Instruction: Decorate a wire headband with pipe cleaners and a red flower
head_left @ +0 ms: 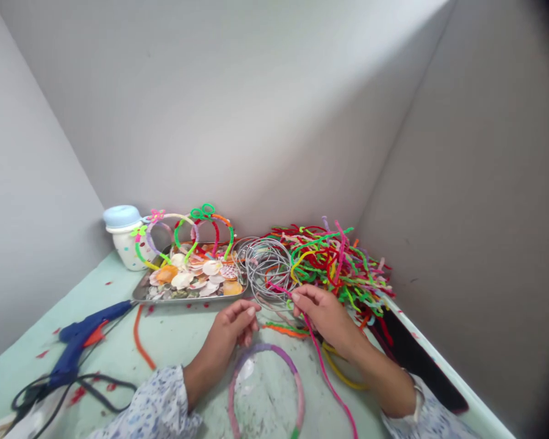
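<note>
My right hand [327, 317] pinches a hot-pink pipe cleaner [322, 366] between thumb and fingertips. One short end points up and left over the wire hoops; the long end trails down past the bottom edge. My left hand [231, 332] is loosely closed, thumb against the curled fingers, with nothing visible in it. Below and between both hands lies a headband [301, 390] wrapped in pink and lilac, with a bit of green at its lower right. Orange and green pipe cleaners [286, 330] lie beside my right fingers, and a yellow one [341, 373] shows beneath that wrist.
A metal tray [196, 300] of shells stands at the back, with several wrapped headbands [217, 235] upright in it. Bare wire hoops [269, 262] adjoin a heap of pipe cleaners [333, 262]. At left are a blue glue gun [82, 332] with cable and a lidded white jar [128, 244].
</note>
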{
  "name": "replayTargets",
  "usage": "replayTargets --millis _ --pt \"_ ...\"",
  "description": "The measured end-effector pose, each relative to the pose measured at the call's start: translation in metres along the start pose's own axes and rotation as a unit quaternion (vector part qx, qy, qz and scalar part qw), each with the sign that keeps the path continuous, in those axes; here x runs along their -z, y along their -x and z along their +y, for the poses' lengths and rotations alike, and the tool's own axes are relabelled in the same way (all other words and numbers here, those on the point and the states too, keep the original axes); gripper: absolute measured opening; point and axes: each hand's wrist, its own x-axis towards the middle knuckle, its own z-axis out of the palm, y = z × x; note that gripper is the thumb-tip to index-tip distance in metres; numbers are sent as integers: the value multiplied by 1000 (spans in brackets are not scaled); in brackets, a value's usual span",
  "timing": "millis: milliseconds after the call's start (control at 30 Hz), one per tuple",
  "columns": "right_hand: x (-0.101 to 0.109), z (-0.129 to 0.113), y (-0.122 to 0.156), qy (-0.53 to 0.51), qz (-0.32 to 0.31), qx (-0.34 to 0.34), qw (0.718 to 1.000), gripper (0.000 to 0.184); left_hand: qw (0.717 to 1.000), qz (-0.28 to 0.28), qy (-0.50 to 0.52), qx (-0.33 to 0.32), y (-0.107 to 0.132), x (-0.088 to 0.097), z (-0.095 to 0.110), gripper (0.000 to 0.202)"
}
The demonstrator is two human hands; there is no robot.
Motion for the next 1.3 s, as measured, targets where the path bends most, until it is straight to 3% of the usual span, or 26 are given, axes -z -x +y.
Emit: replayTargets --millis 267,500,633,867,1067,1300 --pt "27 -15 -3 106 100 61 987 21 1000 -7 -7 14 0 1 -1 24" --pt "54 -18 -26 292 209 133 924 20 1000 -10 -8 11 -1 2 -1 22" --pt "61 -16 -42 334 205 135 910 19 1000 -9 -9 4 0 2 -1 21" --pt "51 -6 -43 416 109 126 894 24 1000 -12 -7 4 1 1 0 21" --pt "51 -13 -41 465 154 190 851 17 1000 -13 3 3 1 2 0 21" --pt "60 -39 -35 421 210 236 850 18 999 -15 36 -2 1 1 2 24"
